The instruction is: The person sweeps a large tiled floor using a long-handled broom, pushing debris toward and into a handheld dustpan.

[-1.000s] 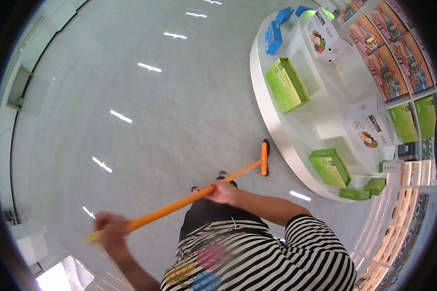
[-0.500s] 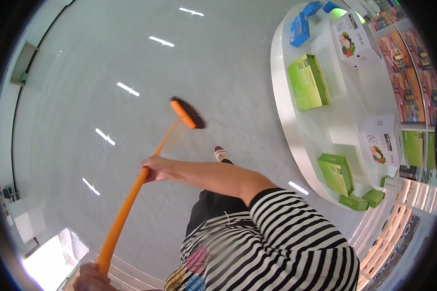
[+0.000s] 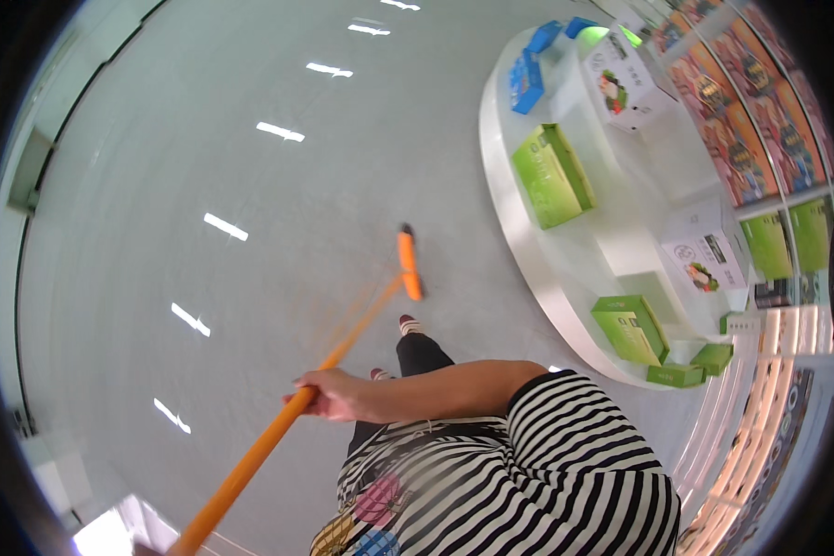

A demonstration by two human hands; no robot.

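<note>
My right hand (image 3: 329, 394) is wrapped around the orange handle of a broom (image 3: 269, 440), partway along its length. The handle slants from the lower left up to the broom head (image 3: 409, 264), which has an orange top and dark bristles. This head is down at the grey floor, ahead of my feet and a little to their left. Of my left hand, only a blurred sliver shows at the lower edge, beside the near end of the handle; its fingers are hidden.
A curved white display stand (image 3: 519, 232) rises on the right, carrying green boxes (image 3: 553, 176), white boxes (image 3: 625, 79) and blue boxes (image 3: 526, 82). Behind it are shelves with patterned boxes (image 3: 737, 130). My shoe (image 3: 410, 324) is on the floor (image 3: 278, 213) near the broom head.
The broom head has swung right and toward my feet. My right hand has come nearer with the handle. My left hand has slipped almost out of view. The stand appears farther left.
</note>
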